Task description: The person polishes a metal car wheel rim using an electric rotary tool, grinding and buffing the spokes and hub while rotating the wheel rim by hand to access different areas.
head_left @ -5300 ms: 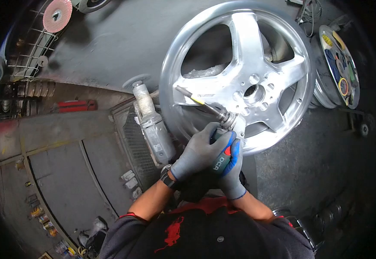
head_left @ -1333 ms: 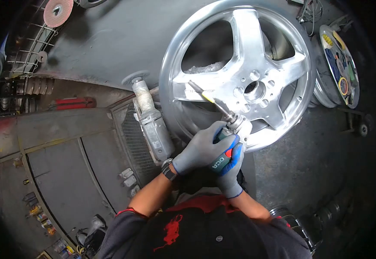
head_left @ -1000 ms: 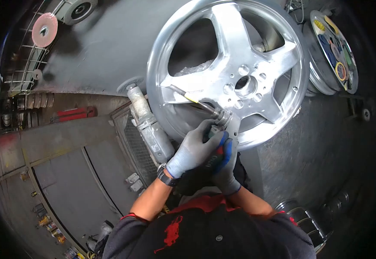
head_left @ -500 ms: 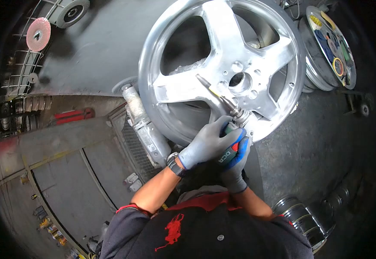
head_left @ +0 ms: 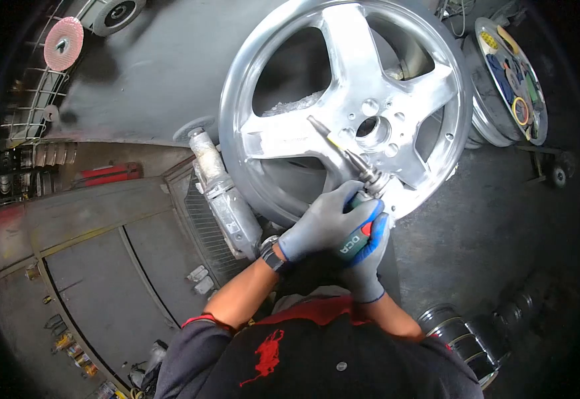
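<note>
A green and black die grinder [head_left: 355, 242] marked DCA is held in both my gloved hands, its metal nose [head_left: 373, 176] pointing up and left over a silver alloy wheel [head_left: 287, 136]. My left hand [head_left: 326, 223], in a grey and blue glove, wraps round the front of the grinder body. Just below and right, my right hand [head_left: 368, 263] grips the same body further back. A slim tapered shape with a yellow mark lies in line with the nose, above the wheel's spoke; I cannot tell whether its tip touches the metal. Fingers on the grinder's far side are hidden.
A dusty air tool or grinder [head_left: 227, 199] lies left of the wheel on a grating. At upper right, another rim [head_left: 539, 126] holds tape rolls and abrasive pieces. A wire rack [head_left: 34, 100] with a pink disc [head_left: 64, 44] stands at upper left. Shiny rims [head_left: 456, 332] sit lower right.
The wheel and surroundings have shifted slightly in view, the wheel a little to the right. Both hands keep their hold on the grinder, nearly in the same place.
</note>
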